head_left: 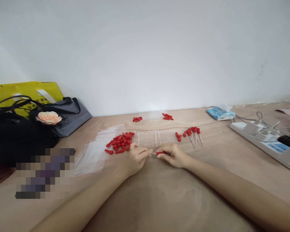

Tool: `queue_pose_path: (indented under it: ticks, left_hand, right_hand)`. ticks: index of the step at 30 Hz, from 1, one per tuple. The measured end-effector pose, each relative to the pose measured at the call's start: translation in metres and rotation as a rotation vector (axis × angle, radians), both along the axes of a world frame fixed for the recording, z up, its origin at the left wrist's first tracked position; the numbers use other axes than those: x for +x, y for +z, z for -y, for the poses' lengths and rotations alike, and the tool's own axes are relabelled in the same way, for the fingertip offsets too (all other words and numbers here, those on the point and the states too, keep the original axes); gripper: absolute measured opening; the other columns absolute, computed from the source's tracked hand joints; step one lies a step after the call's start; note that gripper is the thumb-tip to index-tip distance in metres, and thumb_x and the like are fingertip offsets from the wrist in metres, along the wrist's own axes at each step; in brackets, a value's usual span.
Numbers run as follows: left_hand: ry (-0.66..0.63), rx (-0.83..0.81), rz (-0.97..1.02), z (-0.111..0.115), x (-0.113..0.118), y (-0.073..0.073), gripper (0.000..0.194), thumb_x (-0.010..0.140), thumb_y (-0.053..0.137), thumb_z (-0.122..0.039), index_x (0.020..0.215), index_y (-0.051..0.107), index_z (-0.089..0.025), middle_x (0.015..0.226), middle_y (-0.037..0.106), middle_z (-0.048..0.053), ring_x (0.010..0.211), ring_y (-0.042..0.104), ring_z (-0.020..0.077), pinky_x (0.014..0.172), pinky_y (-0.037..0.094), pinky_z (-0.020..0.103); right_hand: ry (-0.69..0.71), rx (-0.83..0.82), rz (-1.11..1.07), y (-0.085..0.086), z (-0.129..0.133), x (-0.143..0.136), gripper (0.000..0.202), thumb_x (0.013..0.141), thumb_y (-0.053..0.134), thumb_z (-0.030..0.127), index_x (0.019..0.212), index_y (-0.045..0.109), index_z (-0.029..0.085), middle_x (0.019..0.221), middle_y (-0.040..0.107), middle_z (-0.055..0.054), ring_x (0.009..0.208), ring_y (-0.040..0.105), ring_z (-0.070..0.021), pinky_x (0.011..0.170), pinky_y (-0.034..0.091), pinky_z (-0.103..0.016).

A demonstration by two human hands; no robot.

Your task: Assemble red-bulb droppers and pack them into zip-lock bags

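Two hands (bare) meet; one red bulb held.

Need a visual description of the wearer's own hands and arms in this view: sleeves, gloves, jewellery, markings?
The left hand and right hand are bare, with no gloves. No sleeves show on either forearm, and no watch, bracelet or cable is visible. A small dark spot marks the left forearm near the wrist. Nail details are too small to tell.

Brownish table covering with red bulbs, clear tubes, plastic bags, power strip.
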State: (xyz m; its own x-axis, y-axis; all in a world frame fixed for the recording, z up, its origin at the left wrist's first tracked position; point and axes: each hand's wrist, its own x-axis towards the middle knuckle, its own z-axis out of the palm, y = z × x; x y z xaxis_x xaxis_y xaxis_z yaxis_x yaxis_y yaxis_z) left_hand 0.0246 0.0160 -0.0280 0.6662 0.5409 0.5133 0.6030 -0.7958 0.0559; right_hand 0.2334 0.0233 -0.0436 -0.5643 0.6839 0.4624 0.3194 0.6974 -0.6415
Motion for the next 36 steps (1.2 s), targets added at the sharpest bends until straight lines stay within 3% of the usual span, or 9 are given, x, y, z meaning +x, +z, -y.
queue_pose_path:
  ticks: [12,24,30,36]
  left_hand:
    - [-0.044,0.097,0.112,-0.005,0.006,-0.014,0.021,0.086,0.042,-0.016,0.089,0.062,-0.019,0.075,0.069,0.002,0.064,0.06,0.0121,0.071,0.029,0.033]
    - [-0.071,0.147,0.106,-0.003,0.011,-0.014,0.022,0.083,0.041,-0.01,0.089,0.061,-0.018,0.073,0.068,0.001,0.062,0.06,0.0125,0.067,0.03,0.033]
    - [-0.029,0.123,0.145,-0.006,0.011,-0.014,0.018,0.087,0.042,-0.018,0.09,0.06,-0.018,0.078,0.069,0.001,0.064,0.06,0.0122,0.072,0.03,0.033]
    - [0.025,0.14,0.162,-0.009,0.003,-0.011,0.016,0.086,0.046,-0.023,0.083,0.061,-0.018,0.071,0.069,-0.001,0.059,0.059,0.0119,0.076,0.029,0.034]
  right_hand:
    - [0.006,0.219,0.092,-0.001,-0.001,-0.001,0.017,0.083,0.045,0.026,0.086,0.06,0.017,0.074,0.061,-0.005,0.069,0.056,-0.014,0.064,0.044,-0.024]
    - [-0.001,0.238,0.146,-0.002,-0.003,-0.007,0.017,0.083,0.045,0.022,0.087,0.06,0.016,0.074,0.061,-0.006,0.069,0.055,-0.0146,0.064,0.043,-0.024]
    - [-0.021,0.179,0.058,-0.003,-0.008,-0.003,0.016,0.083,0.047,0.023,0.089,0.061,0.017,0.076,0.063,-0.005,0.068,0.056,-0.0125,0.063,0.044,-0.022]
    - [-0.095,0.165,0.026,-0.004,-0.014,0.009,0.015,0.082,0.052,0.027,0.088,0.06,0.016,0.081,0.063,-0.006,0.074,0.058,-0.014,0.067,0.045,-0.024]
